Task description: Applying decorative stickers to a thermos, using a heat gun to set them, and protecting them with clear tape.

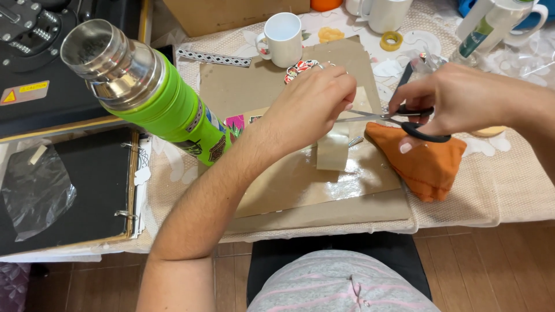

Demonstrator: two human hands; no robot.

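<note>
My left hand (309,104) pinches the top of a strip of clear tape (333,151) that hangs down over a brown cardboard sheet (300,185). My right hand (462,98) grips black-handled scissors (399,118), whose blades point left and meet the tape just under my left fingers. A green flask with a steel cap (150,92) leans against my left forearm, tilted toward the upper left. An orange cloth pouch (425,162) lies under my right hand.
A white mug (283,37) stands behind the cardboard, with another mug (384,13) and a small yellow tape roll (391,40) farther back. A black binder with a plastic sleeve (63,190) lies at left, below a black press machine (46,63). The table's front edge (324,231) is near my lap.
</note>
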